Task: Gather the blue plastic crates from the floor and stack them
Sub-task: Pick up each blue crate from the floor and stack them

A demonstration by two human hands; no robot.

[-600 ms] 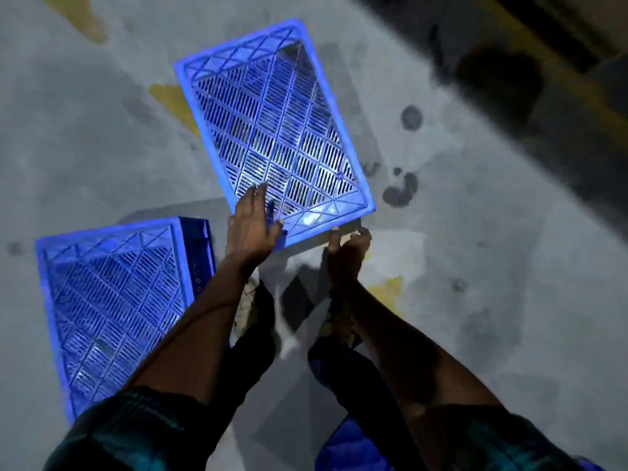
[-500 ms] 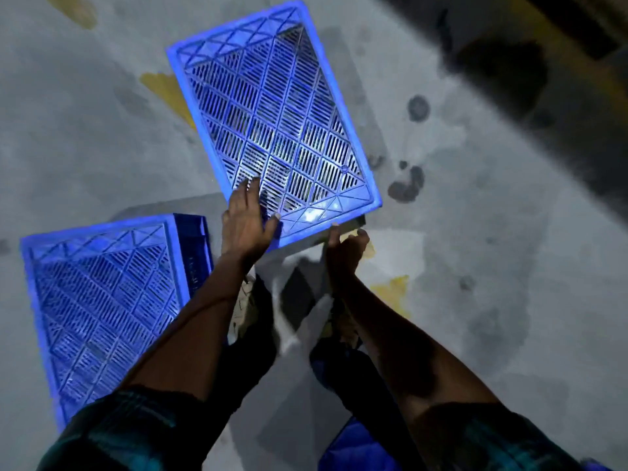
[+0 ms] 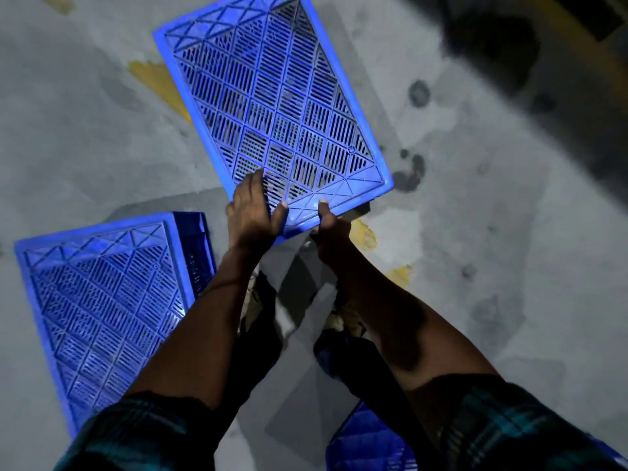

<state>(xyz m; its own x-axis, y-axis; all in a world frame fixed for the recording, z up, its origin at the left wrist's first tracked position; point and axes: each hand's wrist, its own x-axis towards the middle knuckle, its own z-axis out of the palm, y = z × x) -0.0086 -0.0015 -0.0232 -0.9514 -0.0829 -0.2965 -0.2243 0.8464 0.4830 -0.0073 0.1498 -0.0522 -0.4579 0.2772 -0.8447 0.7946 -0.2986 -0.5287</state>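
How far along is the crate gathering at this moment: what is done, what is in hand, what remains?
Done: nothing visibly stacked yet. In hand: the left hand and right hand both grip the near edge of one upside-down blue crate. Left: a second crate sits upside down on the floor at left, untouched, and a blue piece at the bottom edge may be a third crate, but that cannot be told.
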